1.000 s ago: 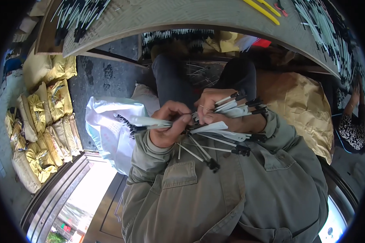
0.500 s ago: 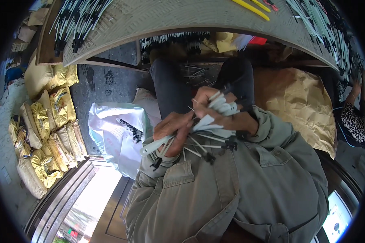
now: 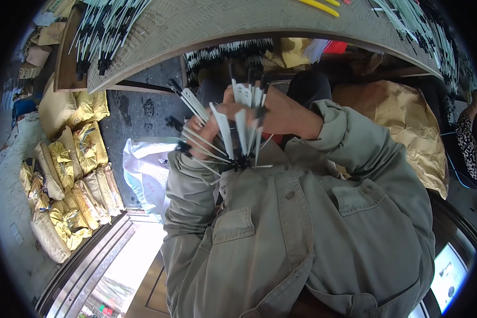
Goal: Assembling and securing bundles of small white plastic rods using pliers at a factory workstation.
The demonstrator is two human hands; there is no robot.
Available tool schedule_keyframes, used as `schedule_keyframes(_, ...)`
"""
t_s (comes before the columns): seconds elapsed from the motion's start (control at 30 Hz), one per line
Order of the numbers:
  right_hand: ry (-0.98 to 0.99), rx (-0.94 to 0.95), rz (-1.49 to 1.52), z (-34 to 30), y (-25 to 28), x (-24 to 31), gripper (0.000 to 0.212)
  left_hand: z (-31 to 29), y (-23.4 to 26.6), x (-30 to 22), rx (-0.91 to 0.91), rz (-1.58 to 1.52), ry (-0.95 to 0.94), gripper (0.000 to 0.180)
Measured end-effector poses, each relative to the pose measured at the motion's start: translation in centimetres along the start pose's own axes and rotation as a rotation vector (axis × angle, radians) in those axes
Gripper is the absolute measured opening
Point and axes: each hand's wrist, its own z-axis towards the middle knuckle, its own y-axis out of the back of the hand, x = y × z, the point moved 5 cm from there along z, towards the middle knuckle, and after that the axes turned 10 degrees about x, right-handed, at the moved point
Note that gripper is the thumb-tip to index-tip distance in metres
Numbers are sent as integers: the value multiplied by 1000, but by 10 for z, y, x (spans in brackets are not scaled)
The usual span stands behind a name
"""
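Note:
Both my hands are raised in front of my chest around a fanned bundle of thin white sticks with black tips (image 3: 233, 124). My right hand (image 3: 281, 114) closes over the upper part of the bundle, fingers spread across the sticks. My left hand (image 3: 204, 132) grips the bundle from the left, mostly hidden behind the sticks. The sticks splay out upward and to the left from a point near my jacket collar. Grey-green jacket sleeves cover both forearms.
A curved woven tray (image 3: 238, 26) with many more white and black sticks spans the top. A white plastic bag (image 3: 146, 169) lies on the floor at left, beside stacked yellow sacks (image 3: 71, 175). A large tan paper sack (image 3: 408, 122) sits at right.
The bundle has been lifted higher and closer to my chest, turning from pointing sideways to standing fanned upward. My view has tilted further down over my jacket.

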Motion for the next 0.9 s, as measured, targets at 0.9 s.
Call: schedule_keyframes(0.9,372,230,-541,-32,-29,23,23,-39,-32,-8,515,48,-62,25)
